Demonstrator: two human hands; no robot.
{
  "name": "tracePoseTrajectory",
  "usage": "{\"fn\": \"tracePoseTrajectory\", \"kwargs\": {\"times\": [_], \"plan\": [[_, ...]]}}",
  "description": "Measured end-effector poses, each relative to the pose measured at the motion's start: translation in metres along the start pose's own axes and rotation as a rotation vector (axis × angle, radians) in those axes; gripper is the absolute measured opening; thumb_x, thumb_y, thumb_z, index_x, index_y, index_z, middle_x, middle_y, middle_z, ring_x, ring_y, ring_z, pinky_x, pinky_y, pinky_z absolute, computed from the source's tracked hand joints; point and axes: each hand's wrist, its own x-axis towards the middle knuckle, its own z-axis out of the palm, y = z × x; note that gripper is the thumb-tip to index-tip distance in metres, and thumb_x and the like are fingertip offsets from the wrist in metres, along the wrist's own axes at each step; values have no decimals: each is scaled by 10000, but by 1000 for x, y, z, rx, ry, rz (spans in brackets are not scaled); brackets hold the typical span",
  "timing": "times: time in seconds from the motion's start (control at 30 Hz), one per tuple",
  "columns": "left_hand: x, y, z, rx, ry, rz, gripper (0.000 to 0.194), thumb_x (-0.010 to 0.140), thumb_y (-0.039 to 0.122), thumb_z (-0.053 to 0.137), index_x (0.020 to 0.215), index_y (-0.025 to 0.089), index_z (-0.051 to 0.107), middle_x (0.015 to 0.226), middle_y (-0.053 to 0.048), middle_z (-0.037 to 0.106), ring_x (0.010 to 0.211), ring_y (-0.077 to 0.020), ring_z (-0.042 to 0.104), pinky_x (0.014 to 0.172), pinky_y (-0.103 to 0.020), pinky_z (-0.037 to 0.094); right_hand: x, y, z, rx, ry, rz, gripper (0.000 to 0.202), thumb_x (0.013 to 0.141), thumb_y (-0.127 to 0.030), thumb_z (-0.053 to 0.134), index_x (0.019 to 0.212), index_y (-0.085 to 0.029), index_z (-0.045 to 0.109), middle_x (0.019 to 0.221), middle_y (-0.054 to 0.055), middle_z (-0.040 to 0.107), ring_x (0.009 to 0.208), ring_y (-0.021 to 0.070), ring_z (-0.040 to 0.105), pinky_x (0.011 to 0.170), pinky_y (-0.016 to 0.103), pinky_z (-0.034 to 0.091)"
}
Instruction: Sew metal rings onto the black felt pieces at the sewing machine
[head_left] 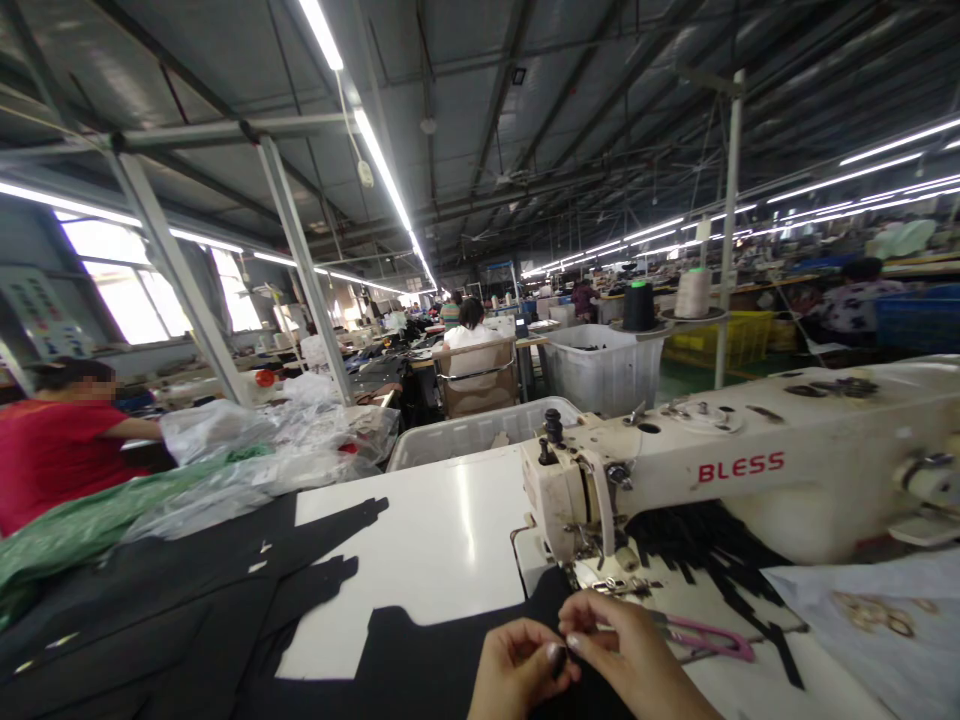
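Your left hand [517, 668] and right hand [630, 655] meet fingertip to fingertip, pinching something small and dark between them; what it is cannot be told. Both rest over the black fabric [420, 660] spread on the white table [435, 540]. Just right of your right hand lie pink scissors [709, 638]. Directly beyond your hands stands the sewing machine [720, 475], with black strips [705, 555] piled beneath its arm. Farther left lie plastic bags [247, 460].

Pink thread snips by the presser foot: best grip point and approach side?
Take the pink thread snips by the pink looped handle, coming from the right. They lie flat on the machine bed; the blade end points left and hides behind the right hand, which meets the left hand on the black fabric.
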Motion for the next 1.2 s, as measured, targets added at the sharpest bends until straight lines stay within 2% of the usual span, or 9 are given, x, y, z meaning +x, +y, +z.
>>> {"fn": "tracePoseTrajectory", "kwargs": {"times": [0.1, 0.2, 0.27, 0.3, 0.53, 0.7, 0.87, 1.03, 1.2], "plan": [[-1, 1, 2, 110, 57, 94, 397, 500, 456, 756, 601, 100, 613, 565, -62, 648, 538, -149, 602, 538, -221, 458, -2, 2, 6, 87, -11, 29, 134, 731, -252, 491, 801, -166, 567, 770, 36, 630, 703, 174, 607, 639, 264, 478], [-3, 3, 2, 222, 100, 168, 394, 512, 481, 735, 603, 116, 619, 561, -55, 650, 560, -177, 613, 567, -252, 476, -4, 0, 11, -50, 3, 68, 288, 582, -216, 679, 847, -155, 582, 819, 44, 640, 743, 189, 603, 695, 272, 472], [-4, 4, 2, 256, 103, 195, 384, 524, 480, 728, 610, 120, 623, 565, -60, 654, 574, -189, 621, 575, -258, 482, -4, -1, 12, -159, 43, 68, 379, 479, -140, 730, 834, -151, 597, 786, 35, 644, 719, 190, 598, 690, 272, 469], [-4, 5, 2, 262, 103, 202, 383, 529, 481, 724, 613, 121, 623, 573, -63, 657, 581, -193, 623, 575, -258, 483, -4, -1, 12, -177, 54, 61, 373, 474, -132, 731, 825, -151, 605, 774, 33, 646, 706, 189, 598, 681, 270, 472], [-3, 4, 1, 264, 98, 215, 377, 533, 478, 723, 589, 125, 602, 551, -48, 643, 520, -159, 600, 532, -239, 474, 0, 12, 5, 53, 83, 78, 157, 639, -223, 587, 758, -157, 663, 741, 46, 686, 699, 202, 631, 661, 274, 497], [-4, 3, 1, 193, 46, 226, 325, 515, 374, 769, 658, 124, 616, 598, -40, 652, 530, -127, 596, 502, -188, 450, -1, 6, 3, -15, 44, 49, 149, 667, -176, 544, 776, -168, 645, 741, 39, 692, 710, 191, 635, 652, 255, 488], [-4, 5, -3, 240, -25, 144, 299, 521, 370, 765, 612, 108, 651, 488, -40, 621, 445, -123, 567, 464, -201, 438, -4, 6, 1, 7, -7, 54, 180, 650, -178, 560, 824, -183, 604, 644, -2, 680, 595, 161, 625, 590, 235, 472], [-1, -1, -8, 349, -12, 284, 236, 540, 344, 747, 593, 129, 665, 555, -46, 626, 464, -119, 552, 450, -188, 410, -3, 16, -8, -27, -66, 137, 148, 603, -185, 583, 721, -161, 669, 653, 29, 678, 611, 178, 612, 547, 235, 445], [-3, -2, -11, 520, -13, 413, 86, 599, 233, 698, 617, 149, 693, 591, -62, 640, 472, -134, 560, 439, -192, 411, -6, 7, -15, -152, -67, 46, 140, 623, -174, 602, 721, -194, 701, 698, 21, 689, 659, 174, 604, 595, 230, 431]]}}
